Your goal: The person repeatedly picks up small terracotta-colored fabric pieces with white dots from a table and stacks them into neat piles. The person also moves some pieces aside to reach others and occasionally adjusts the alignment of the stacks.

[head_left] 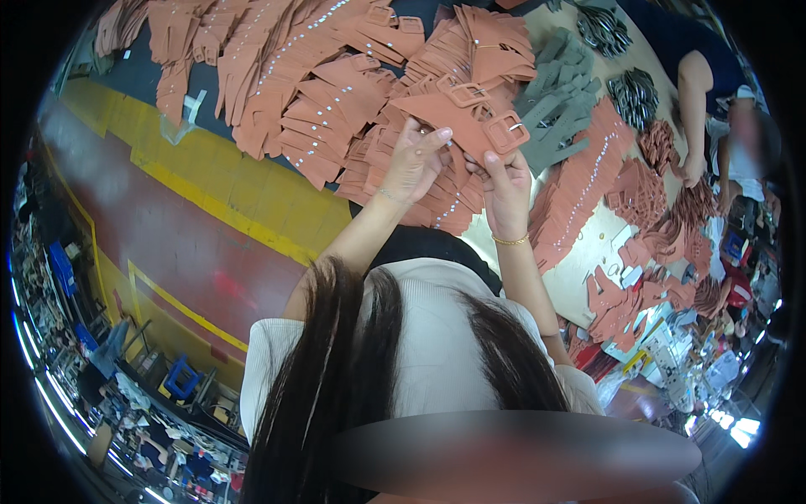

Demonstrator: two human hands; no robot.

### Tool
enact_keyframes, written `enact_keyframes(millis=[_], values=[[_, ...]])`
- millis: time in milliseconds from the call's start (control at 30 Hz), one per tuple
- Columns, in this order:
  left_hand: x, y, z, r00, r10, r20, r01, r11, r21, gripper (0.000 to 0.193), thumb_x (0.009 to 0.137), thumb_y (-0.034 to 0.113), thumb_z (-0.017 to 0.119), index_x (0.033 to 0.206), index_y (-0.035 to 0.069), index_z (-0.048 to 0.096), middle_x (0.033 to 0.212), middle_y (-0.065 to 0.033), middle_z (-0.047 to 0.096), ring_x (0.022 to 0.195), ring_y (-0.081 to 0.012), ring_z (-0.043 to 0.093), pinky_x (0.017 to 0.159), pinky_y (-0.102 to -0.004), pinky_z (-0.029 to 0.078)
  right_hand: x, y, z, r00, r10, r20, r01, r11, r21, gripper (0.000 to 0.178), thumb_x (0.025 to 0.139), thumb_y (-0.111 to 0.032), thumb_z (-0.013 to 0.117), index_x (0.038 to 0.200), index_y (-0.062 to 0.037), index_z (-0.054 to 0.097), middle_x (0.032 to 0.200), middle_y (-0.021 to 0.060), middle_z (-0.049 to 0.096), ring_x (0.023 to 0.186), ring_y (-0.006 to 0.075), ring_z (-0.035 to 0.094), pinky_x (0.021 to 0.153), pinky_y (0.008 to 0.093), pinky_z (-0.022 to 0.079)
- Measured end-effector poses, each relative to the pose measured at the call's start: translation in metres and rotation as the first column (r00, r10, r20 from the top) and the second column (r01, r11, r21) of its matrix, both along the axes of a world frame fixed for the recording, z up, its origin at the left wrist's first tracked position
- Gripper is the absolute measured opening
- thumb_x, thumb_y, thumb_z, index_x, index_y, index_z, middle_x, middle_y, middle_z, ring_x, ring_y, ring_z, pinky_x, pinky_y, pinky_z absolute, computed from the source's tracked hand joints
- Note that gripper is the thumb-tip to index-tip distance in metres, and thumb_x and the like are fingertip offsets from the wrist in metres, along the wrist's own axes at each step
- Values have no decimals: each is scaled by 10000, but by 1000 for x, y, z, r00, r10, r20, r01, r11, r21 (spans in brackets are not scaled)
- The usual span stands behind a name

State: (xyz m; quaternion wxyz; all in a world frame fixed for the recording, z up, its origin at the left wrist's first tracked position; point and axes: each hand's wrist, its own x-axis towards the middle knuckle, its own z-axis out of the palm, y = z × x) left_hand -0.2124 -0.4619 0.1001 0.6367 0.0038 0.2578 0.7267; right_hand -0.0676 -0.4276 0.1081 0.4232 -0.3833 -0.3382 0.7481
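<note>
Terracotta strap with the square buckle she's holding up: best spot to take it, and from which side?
Judging by its pose, take the terracotta strap on the flat band just behind the square buckle, coming from below, as the left hand and right hand do now. The band is thin and flat, good for a pinch; the buckle end is rigid and bulky.

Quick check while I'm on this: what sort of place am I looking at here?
Most likely a workshop or small factory that assembles belts or straps. The table is heaped with terracotta strap pieces and grey ones, both hands hold a buckled strap, and a co-worker's arm works alongside.
</note>
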Motion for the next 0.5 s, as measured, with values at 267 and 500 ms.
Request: enact_keyframes(millis=[267,500], values=[[36,-5,-16,979,-14,-204,-17,989,-147,409,799,-44,591,1162,51,430,1103,-81,546,1028,-188,562,888,-346,480,34,-26,-21,995,-81,49,93,940,-328,238,915,-246,561,1059,-62,515,1042,41,591,948,154,576,837,302,472],[94,-27,-36,867,-287,-407,210,952,-223,423,763,-24,585,1157,15,438,959,-64,564,736,-90,549,622,-228,469,91,-57,-21,1000,17,17,-5,840,-543,351,949,-261,490,1246,-74,463,1170,52,565,1032,184,562,849,347,485]])
